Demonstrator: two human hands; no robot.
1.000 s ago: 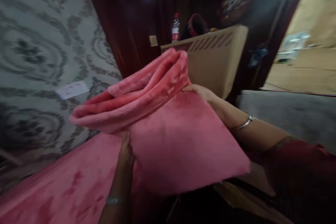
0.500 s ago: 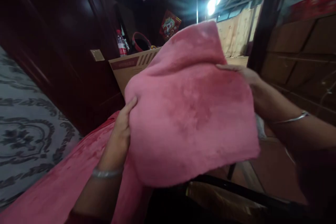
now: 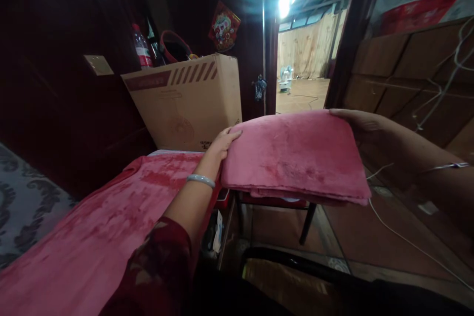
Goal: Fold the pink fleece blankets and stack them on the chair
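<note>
Half a second ago the folded blanket [image 3: 296, 153] stood nearly upright in front of the person; now it lies flat and level, held out in the air between both hands.

It is a pink, plush blanket folded into a thick rectangle, its layered edges showing along the near side. The left hand [image 3: 223, 141] grips the blanket's left edge, with fingers curled over the top and the thumb hidden beneath. A pale bangle [image 3: 200, 179] circles that wrist, above a dark red patterned sleeve. The right hand [image 3: 357, 123] holds the far right corner, fingers laid over the top edge, the rest of the hand tucked under or behind the fabric; a thin bracelet [image 3: 446, 166] shows on that wrist. Both hands are closed on the blanket, one at each end, so it spans the gap between them.

Below and to the left, a second pink cover [image 3: 103, 227] lies spread over a bed, well beneath the folded one. Under the held blanket stands a small stool [image 3: 307, 217] with dark legs. Behind the left hand sits a cardboard box [image 3: 188, 101], with a bottle [image 3: 141, 52] and a red basket [image 3: 174, 47] behind its top edge. Beyond, an open doorway [image 3: 303, 59] gives onto a brightly lit room. A white cable [image 3: 400, 237] trails across the floor at the right.
</note>
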